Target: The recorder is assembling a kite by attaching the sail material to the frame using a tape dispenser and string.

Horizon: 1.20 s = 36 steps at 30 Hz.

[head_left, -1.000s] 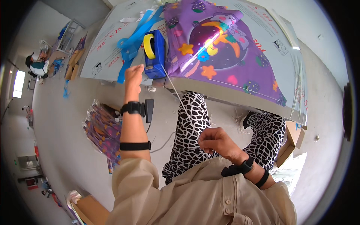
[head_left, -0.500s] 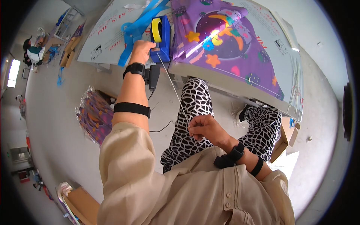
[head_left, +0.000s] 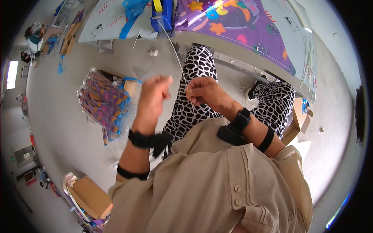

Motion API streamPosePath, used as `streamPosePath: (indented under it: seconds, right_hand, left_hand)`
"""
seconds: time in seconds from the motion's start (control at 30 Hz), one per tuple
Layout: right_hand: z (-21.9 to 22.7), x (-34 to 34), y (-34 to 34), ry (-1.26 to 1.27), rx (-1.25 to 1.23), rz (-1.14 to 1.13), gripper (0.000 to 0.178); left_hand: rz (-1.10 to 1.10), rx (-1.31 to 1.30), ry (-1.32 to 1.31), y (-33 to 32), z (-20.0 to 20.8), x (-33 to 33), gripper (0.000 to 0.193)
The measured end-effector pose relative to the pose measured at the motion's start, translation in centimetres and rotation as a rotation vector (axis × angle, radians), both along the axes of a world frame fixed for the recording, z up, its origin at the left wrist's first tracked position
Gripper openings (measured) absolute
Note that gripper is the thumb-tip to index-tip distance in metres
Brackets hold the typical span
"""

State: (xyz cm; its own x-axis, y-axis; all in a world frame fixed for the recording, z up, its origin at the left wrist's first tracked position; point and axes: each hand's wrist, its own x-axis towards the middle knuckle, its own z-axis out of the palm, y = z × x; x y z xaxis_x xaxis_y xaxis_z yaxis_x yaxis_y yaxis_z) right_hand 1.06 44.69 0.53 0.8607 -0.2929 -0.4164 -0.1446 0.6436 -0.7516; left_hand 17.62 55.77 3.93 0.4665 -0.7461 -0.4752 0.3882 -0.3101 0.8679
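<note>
My right hand [head_left: 208,92] pinches a thin white stick [head_left: 179,58] between thumb and fingers, above my right thigh. From there the stick slants up to the blue tape dispenser [head_left: 162,17] at the table edge, and its near end sticks out below my fingers. A yellow roll of tape [head_left: 157,5] sits in the dispenser. My left hand [head_left: 152,99] is just left of the stick, apart from it. Motion smears its fingers, which look partly bent; whether anything small is in them I cannot make out.
A purple printed plastic sheet [head_left: 248,33] covers much of the table [head_left: 285,13]; blue ribbon [head_left: 132,15] lies at its left. Several thin white sticks [head_left: 307,70] rest at the right edge. Packed purple bags [head_left: 103,99] and an open cardboard box [head_left: 87,196] stand on the floor at left.
My left hand has left the tape dispenser and come back toward my lap. My right hand, still pinching the stick, is higher in view. The table has shifted upward in the picture.
</note>
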Motion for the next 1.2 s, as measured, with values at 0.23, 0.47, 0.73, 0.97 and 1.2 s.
streamPosePath:
  seconds: [0.23, 0.47, 0.73, 0.97, 1.2]
  right_hand:
    - [0.3, -0.6, -0.3, -0.016, -0.037, -0.012, 0.007]
    - [5.0, -12.1, -10.6, 0.327, -0.738, -0.328, 0.006]
    - [-5.5, -32.0, -30.7, 1.41, -1.594, -0.447, 0.015]
    - [-1.5, -20.1, -27.9, 1.05, -1.622, -0.437, 0.023]
    - [0.8, 6.9, -18.2, 0.124, -1.105, -0.269, 0.022]
  left_hand:
    - [-0.06, 0.16, 0.042, 6.0, 2.1, -8.3, 0.014]
    - [-0.06, 0.053, 0.083, 6.6, 2.4, -7.8, 0.012]
    - [-0.071, 0.039, 0.103, 7.7, 1.4, -6.7, 0.011]
    - [0.062, -0.072, 0.149, 8.1, 3.4, -7.0, 0.01]
    - [0.104, -0.127, -0.064, 9.2, 4.7, -5.6, 0.009]
